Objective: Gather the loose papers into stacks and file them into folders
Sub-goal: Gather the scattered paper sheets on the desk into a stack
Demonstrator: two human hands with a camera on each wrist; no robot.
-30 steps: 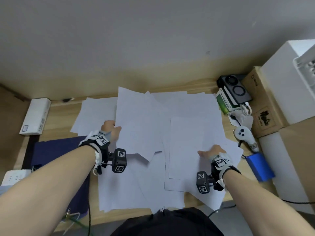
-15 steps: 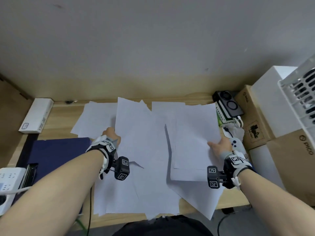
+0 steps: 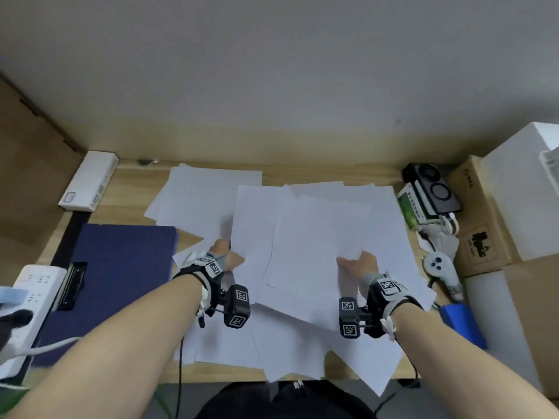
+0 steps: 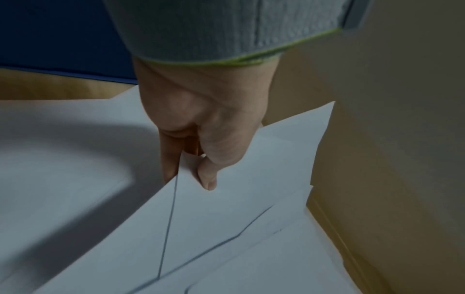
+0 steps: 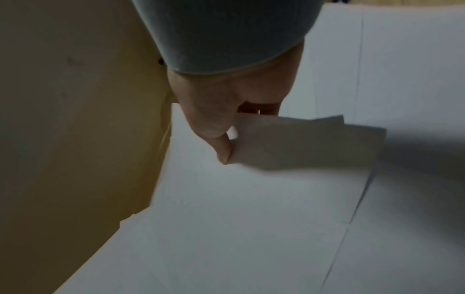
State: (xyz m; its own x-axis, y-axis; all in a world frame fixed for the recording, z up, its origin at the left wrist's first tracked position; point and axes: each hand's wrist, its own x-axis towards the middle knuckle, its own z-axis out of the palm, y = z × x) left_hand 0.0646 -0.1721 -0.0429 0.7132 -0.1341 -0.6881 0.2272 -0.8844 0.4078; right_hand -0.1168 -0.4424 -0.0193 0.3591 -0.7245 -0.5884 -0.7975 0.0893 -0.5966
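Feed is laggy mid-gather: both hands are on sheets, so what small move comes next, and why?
Probably draw the two held sheets together. The left hand pinches one sheet's edge, the right hand pinches another, and the loose papers overlap askew beside the blue folder.

Both hands (image 3: 227, 257) (image 3: 358, 264) grip loose papers (image 3: 317, 237) beside navy folder (image 3: 118, 267).

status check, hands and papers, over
Left hand pinches a sheet's edge; right hand pinches sheets. Loose papers spread on desk, unstacked. Blue folder lies closed at left. Nothing in the way.
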